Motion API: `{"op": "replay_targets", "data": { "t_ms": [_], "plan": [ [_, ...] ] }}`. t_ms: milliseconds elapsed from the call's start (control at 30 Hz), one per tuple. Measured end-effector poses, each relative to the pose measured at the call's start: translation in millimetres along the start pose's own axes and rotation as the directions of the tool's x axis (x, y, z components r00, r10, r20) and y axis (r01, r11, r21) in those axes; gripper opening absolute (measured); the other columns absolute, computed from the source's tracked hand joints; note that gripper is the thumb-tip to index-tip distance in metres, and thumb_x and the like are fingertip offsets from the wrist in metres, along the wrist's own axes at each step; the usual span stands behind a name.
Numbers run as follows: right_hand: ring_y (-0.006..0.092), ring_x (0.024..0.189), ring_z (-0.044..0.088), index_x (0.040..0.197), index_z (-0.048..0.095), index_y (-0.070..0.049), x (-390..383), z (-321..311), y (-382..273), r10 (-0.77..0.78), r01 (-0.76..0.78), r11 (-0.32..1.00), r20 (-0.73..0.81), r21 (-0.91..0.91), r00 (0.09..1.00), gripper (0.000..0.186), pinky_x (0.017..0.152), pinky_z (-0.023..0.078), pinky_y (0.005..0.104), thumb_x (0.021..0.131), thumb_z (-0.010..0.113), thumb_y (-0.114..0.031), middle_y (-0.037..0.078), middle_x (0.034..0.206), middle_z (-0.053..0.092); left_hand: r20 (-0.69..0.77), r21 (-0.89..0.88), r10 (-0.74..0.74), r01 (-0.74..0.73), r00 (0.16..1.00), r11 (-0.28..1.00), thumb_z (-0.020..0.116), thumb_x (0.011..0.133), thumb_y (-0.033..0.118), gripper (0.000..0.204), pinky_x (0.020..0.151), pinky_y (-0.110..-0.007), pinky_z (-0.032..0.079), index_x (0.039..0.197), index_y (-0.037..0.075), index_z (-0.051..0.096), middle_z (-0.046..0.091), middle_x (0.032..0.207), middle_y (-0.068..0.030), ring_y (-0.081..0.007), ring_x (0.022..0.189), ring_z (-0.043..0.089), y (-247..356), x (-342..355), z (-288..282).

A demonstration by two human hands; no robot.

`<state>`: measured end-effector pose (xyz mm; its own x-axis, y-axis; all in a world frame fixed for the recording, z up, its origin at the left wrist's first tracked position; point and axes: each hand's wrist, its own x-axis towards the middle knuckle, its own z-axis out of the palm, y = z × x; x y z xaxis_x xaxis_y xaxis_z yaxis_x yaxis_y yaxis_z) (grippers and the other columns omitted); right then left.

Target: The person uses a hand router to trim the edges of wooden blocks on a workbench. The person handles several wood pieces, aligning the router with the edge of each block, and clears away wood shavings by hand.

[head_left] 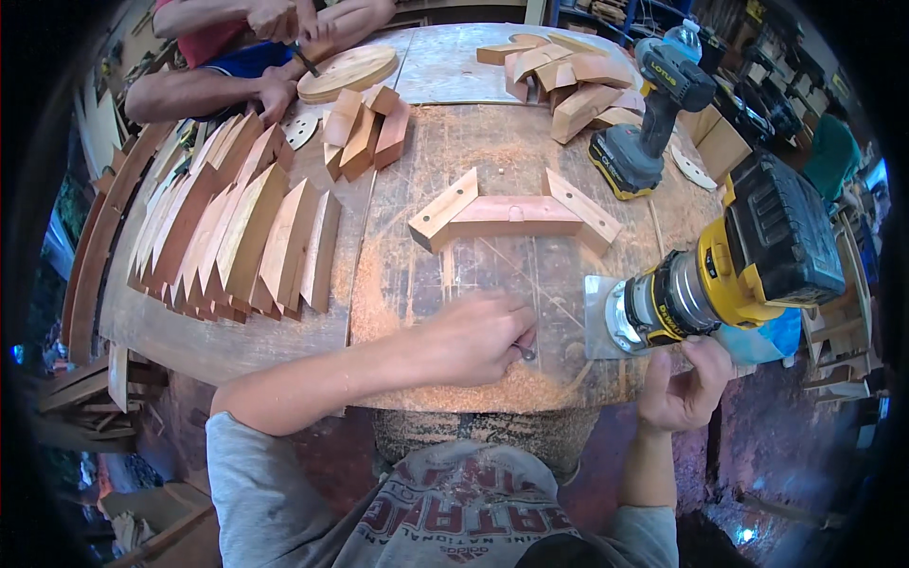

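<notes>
My left hand [481,339] is closed in a pinch near the table's front edge. A small dark metal piece [526,354] pokes out by its fingertips; its kind is too small to tell. My right hand [689,386] has its palm turned up and its fingers loosely bent and apart, at the near side of a yellow and black cordless trim router [677,293]. The fingertips seem to touch the router's body. That tool lies on its side, its clear square base [597,317] facing left. Beyond my hands rests a joined three-piece wooden frame part [516,216] with angled ends.
Angled wood blocks [227,227] stand in rows at left, with more piled [365,133] behind and at back right [573,80]. A cordless drill [649,118] stands right of the frame part. Across the table, another person's hands [275,90] work at a round wooden board [347,74]. Sawdust covers the tabletop [393,275].
</notes>
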<state>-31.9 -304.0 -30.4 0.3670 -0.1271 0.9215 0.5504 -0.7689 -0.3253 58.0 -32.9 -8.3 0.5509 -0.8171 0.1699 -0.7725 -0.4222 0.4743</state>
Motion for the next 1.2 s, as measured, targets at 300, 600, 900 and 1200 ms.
{"op": "replay_targets", "data": {
  "t_ms": [300,600,900,1200],
  "plan": [
    [0.0269,0.076,0.068,0.101,0.071,0.000,16,4,-15,-0.062,0.048,0.995,0.163,0.085,0.985,0.022,0.071,0.054,0.0355,0.081,0.079,-0.003,0.013,0.091,0.071,0.011,-0.692,-0.242,0.182,0.970,0.699,0.073,0.092,0.008,0.031,0.066,-0.028,0.049,0.121,0.003,0.061,0.067,0.086,-0.0025,-0.0114,0.074,0.062,10,20,-13],
    [0.0128,0.066,0.068,0.097,0.075,-0.002,24,26,-47,0.368,-0.613,0.760,0.635,0.214,0.679,0.013,0.063,0.054,0.0264,0.085,0.078,-0.001,0.008,0.080,0.074,0.147,-0.703,-0.159,0.216,0.976,0.678,0.079,0.086,0.003,0.054,0.078,-0.025,0.051,0.135,0.004,0.058,0.070,0.098,-0.0022,-0.0070,0.086,0.063,19,25,-43],
    [0.0131,0.068,0.069,0.094,0.069,-0.002,-1,31,-54,0.304,-0.603,0.720,0.624,0.344,0.720,0.010,0.065,0.055,0.0264,0.086,0.075,0.000,0.009,0.082,0.073,-0.145,0.599,0.014,0.077,0.989,0.797,0.074,0.087,0.032,0.060,0.110,-0.051,0.043,0.137,0.003,0.058,0.063,0.136,-0.0211,-0.0371,0.131,0.055,-83,53,-63],
    [0.0104,0.075,0.070,0.100,0.069,0.000,-11,38,-54,0.414,-0.735,0.623,0.684,0.268,0.600,0.013,0.069,0.055,0.0246,0.088,0.074,-0.002,0.008,0.086,0.075,0.101,0.315,-0.367,0.320,0.925,0.893,0.078,0.080,0.032,0.072,0.086,-0.045,0.054,0.140,0.003,0.051,0.071,0.106,-0.0231,-0.0373,0.101,0.069,-26,38,-64]
  ]
}}
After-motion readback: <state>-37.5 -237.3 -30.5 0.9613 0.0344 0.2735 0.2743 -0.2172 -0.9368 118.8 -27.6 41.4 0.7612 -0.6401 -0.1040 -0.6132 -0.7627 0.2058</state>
